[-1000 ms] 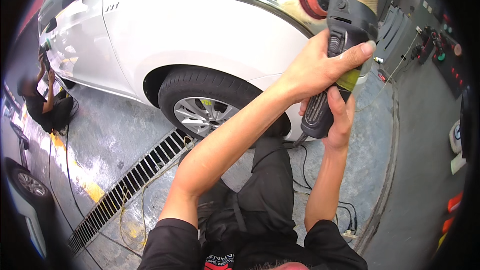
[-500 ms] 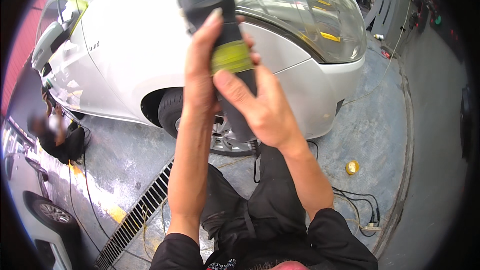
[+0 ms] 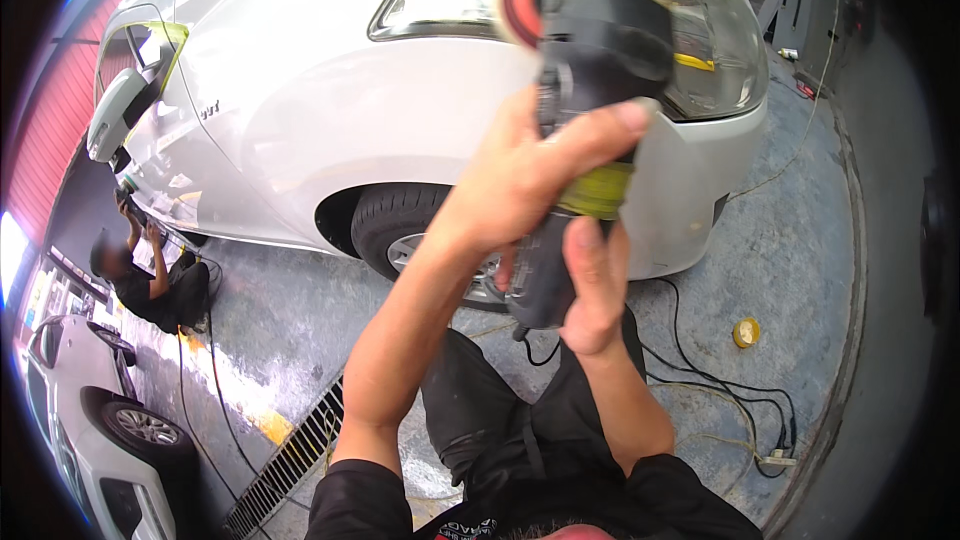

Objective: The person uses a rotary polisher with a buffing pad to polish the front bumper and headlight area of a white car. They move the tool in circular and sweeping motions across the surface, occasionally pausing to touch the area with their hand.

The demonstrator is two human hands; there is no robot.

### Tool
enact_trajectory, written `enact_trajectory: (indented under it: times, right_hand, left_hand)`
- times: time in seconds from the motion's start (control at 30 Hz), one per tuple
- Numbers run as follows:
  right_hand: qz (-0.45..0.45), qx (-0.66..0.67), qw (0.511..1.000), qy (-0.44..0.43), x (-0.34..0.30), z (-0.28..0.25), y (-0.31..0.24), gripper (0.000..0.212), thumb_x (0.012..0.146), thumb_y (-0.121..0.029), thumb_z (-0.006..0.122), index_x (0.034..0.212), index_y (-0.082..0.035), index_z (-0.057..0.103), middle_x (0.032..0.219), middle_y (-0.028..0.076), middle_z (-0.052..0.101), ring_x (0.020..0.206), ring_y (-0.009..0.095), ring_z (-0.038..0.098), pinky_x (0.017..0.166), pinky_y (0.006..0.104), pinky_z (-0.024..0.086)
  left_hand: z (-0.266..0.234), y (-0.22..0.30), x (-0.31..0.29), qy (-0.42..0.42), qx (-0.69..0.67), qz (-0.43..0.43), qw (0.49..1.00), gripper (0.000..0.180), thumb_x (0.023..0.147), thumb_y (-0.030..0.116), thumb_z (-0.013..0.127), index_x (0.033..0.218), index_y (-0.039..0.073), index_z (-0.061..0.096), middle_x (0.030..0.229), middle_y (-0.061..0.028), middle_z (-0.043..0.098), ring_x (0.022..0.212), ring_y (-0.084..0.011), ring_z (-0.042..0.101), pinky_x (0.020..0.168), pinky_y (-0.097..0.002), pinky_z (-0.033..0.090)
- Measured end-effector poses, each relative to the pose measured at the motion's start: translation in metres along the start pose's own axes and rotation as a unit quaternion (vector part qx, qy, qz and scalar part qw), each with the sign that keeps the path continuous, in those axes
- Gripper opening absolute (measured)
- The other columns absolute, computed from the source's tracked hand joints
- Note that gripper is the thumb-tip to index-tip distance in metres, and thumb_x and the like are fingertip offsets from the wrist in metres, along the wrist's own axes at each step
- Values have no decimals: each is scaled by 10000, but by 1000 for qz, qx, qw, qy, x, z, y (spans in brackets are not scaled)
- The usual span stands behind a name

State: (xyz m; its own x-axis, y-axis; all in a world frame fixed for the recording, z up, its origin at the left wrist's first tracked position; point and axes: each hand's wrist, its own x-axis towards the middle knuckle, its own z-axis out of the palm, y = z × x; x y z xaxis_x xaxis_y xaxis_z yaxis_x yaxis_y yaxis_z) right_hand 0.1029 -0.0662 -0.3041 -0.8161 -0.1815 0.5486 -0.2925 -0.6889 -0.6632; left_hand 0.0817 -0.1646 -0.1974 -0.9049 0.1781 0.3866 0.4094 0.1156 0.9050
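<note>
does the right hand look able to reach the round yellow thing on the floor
Probably not: the right hand grips the polisher, and the round yellow thing lies well below, on the floor.

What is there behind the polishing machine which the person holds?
Behind the polishing machine, parts of the headlight and white car body show on both sides. The headlight's middle is covered and cannot be seen.

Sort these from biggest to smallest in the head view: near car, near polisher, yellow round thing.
1. Near car
2. Near polisher (close, so it looks bigger)
3. Yellow round thing
</note>
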Motion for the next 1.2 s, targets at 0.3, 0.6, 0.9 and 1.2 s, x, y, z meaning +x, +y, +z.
enact_trajectory:
  times: [0.3, 0.6, 0.9, 1.2]
  right_hand:
    - [-3, 22, 996, -92, 35, 53, 38, 648, 1036, -371, 753, 1453, 55, 498, 1167, 113, 662, 948, 163, 671, 817, 305, 550]
    - [6, 35, 999, 9, 12, -4, -21, 667, 1122, -594, 460, 1237, 48, 599, 893, 181, 720, 663, 243, 721, 585, 353, 597]
    - [161, 8, 983, -91, 81, 32, -68, 495, 1057, -485, 706, 1186, -15, 618, 901, 77, 690, 630, 137, 682, 535, 273, 570]
    - [108, 41, 993, -25, 50, -9, -87, 520, 1118, -510, 568, 1243, -5, 571, 897, 137, 702, 617, 185, 710, 551, 293, 591]
  left_hand:
    - [-75, -4, -30, 112, -152, 40, 981, 585, 1064, 503, 582, 1355, -1, 525, 876, -112, 687, 760, -209, 725, 704, -336, 605]
    - [9, 24, 19, -26, 36, -28, 999, 547, 986, 543, 746, 1054, 4, 681, 890, -86, 718, 808, -150, 698, 736, -308, 561]
    - [-32, 37, 34, 145, -194, 24, 970, 532, 1018, 538, 695, 1102, 13, 662, 879, -117, 723, 720, -212, 736, 669, -343, 617]
    - [27, 44, 48, 70, -104, 14, 992, 560, 1009, 568, 711, 1121, 22, 661, 866, -90, 716, 683, -178, 701, 648, -316, 582]
